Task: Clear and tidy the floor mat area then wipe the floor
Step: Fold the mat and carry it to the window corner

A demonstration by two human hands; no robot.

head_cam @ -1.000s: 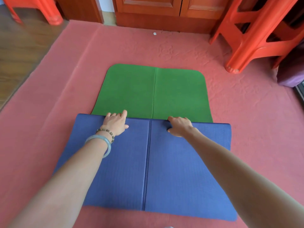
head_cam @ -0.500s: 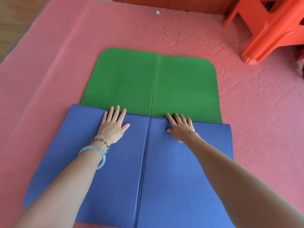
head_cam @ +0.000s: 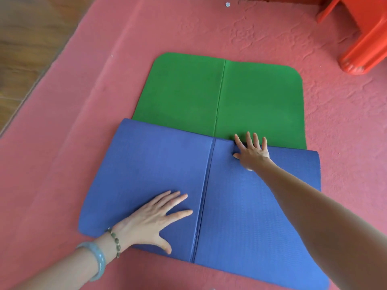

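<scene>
A foldable mat lies on the pink floor covering (head_cam: 345, 126). Its far part shows its green side (head_cam: 257, 101); the near part is folded over and shows its blue side (head_cam: 150, 164). A crease runs down the middle of both. My left hand (head_cam: 150, 222) lies flat with spread fingers on the near left of the blue part. My right hand (head_cam: 252, 151) presses flat at the fold edge, fingertips reaching onto the green.
An orange plastic stool (head_cam: 364, 38) stands at the far right on the pink covering. Brown wooden floor (head_cam: 23, 49) shows at the left. A small white scrap (head_cam: 227, 4) lies at the far edge.
My left hand has slid from the fold edge back toward me on the blue surface. My right hand stays at the fold edge. The camera has tilted further down.
</scene>
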